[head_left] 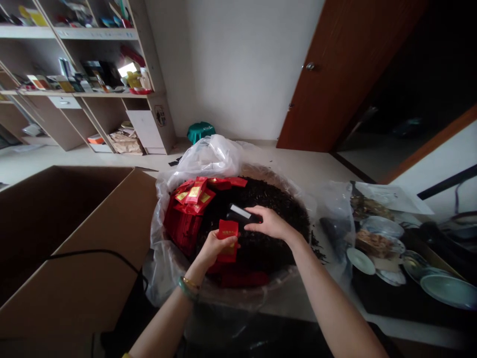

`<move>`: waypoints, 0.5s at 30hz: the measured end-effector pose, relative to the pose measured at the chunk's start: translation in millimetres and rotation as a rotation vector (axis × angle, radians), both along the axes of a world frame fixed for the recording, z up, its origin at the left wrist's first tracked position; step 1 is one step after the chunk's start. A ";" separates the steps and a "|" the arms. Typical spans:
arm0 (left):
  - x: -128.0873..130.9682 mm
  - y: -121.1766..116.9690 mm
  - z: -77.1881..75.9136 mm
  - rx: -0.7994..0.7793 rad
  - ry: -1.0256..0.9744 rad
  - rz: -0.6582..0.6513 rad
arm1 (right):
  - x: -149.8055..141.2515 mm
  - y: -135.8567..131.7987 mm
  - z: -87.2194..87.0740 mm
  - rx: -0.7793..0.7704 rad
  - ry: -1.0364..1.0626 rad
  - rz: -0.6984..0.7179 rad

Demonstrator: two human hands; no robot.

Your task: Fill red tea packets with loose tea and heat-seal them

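My left hand (pixel 216 247) is closed around a small red packet (pixel 228 228) with gold print, held upright. In my right hand (pixel 269 222) is a small black hand-held device (pixel 242 213) with a pale strip on top, its far end just above the packet. I cannot tell whether the two touch. Both hands are over a wide round container lined with clear plastic (pixel 160 214), full of dark loose leaves (pixel 276 199) that look like tea. Stacked red packets (pixel 182 223) fill its left side, with several loose ones (pixel 196 191) on top.
A large open cardboard box (pixel 112 233) stands at the left, a black cable (pixel 97 252) across it. To the right, a low dark table (pixel 387 298) bears bowls and dishes (pixel 447 291). Shelves (pixel 97 34) and a brown door (pixel 316 99) are behind.
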State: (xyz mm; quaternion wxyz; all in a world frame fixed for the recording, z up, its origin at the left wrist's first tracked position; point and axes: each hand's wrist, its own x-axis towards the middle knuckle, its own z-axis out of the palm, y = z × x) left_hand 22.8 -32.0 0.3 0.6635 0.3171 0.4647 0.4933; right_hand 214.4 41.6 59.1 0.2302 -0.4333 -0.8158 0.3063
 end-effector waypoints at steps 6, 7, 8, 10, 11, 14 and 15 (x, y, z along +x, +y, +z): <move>1.5 -4.3 2.4 0.061 0.049 -0.108 | -19.5 -21.7 11.8 -0.088 -0.023 0.080; 1.7 -5.0 3.1 0.057 0.055 -0.112 | -21.5 -23.0 12.3 -0.091 -0.015 0.070; 2.1 -5.5 3.8 0.049 0.058 -0.114 | -22.9 -24.0 12.8 -0.089 -0.014 0.057; 3.0 -6.3 5.4 0.030 0.051 -0.110 | -24.7 -25.4 13.7 -0.068 -0.032 0.029; 3.5 -6.6 6.0 0.024 0.046 -0.106 | -25.3 -25.9 14.1 -0.049 -0.042 0.020; 4.1 -6.8 7.0 0.026 0.036 -0.097 | -26.3 -26.9 14.5 -0.004 -0.057 0.010; 3.8 -6.7 6.9 0.030 0.036 -0.095 | -26.3 -26.9 14.4 0.000 -0.058 0.011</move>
